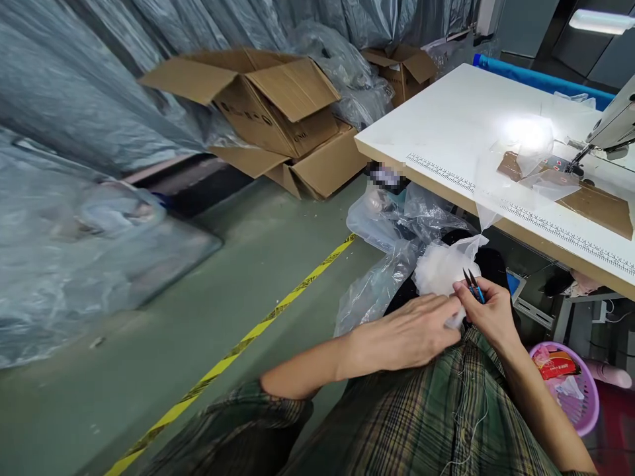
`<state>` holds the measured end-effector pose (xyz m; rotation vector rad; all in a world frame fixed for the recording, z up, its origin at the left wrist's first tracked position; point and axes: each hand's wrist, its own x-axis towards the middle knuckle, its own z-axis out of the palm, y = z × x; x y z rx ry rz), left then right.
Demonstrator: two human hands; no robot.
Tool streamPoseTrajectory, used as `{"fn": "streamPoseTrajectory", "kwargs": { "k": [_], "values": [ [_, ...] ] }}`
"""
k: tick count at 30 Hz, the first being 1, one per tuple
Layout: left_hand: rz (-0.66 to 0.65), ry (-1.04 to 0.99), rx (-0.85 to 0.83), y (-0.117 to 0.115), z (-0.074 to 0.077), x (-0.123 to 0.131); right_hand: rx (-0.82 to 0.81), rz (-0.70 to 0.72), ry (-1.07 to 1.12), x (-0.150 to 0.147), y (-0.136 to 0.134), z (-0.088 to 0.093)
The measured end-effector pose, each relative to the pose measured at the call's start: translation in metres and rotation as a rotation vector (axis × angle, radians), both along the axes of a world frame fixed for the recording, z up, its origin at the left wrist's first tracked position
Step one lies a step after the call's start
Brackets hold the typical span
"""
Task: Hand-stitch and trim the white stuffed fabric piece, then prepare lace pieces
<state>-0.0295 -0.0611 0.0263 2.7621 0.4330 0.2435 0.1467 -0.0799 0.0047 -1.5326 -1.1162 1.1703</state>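
In my lap lies a bunched piece of sheer white fabric, with a thin strip rising from it to the table edge. My left hand is closed at the lower edge of this fabric, its fingertips pinching it close to my right hand. Small thread snips with dark blades and a blue handle sit in my right hand, blades pointing up and away from me. The fingers of my right hand are closed around them, and its thumb and fingertips are beside the fabric. My left fingertips are partly hidden.
A white sewing table with a printed ruler edge carries a lit sewing machine and more sheer fabric. Open cardboard boxes and plastic-wrapped piles stand left. Yellow-black tape crosses the floor. A pink basket is at right.
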Motion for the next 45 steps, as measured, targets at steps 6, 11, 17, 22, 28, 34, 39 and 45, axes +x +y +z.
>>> {"fn": "streamPoseTrajectory", "kwargs": {
  "k": [6, 11, 17, 22, 28, 34, 39, 45],
  "values": [
    [0.134, -0.438, -0.437, 0.031, -0.004, -0.002, 0.121, -0.001, -0.023, 0.005, -0.014, -0.010],
    [0.201, -0.579, -0.743, 0.063, -0.020, 0.014, 0.170, 0.021, -0.007, 0.004, -0.017, -0.011],
    [0.214, -0.367, -1.038, 0.072, -0.033, 0.019, 0.123, 0.053, 0.062, 0.009, -0.014, -0.019],
    [0.381, -0.342, -1.027, 0.073, -0.035, 0.013, 0.125, 0.028, -0.006, 0.019, -0.008, -0.029],
    [0.519, -0.328, -1.168, 0.074, -0.034, 0.008, 0.072, 0.036, -0.154, 0.019, -0.001, -0.031],
    [0.544, -0.330, -1.198, 0.073, -0.031, 0.010, 0.120, 0.063, -0.241, 0.012, 0.010, -0.034],
    [0.539, -0.355, -1.174, 0.072, -0.030, 0.013, 0.130, 0.018, -0.257, 0.012, 0.012, -0.035],
    [0.543, -0.350, -1.175, 0.072, -0.028, 0.013, 0.140, 0.071, -0.268, 0.013, 0.000, -0.033]
  ]
}}
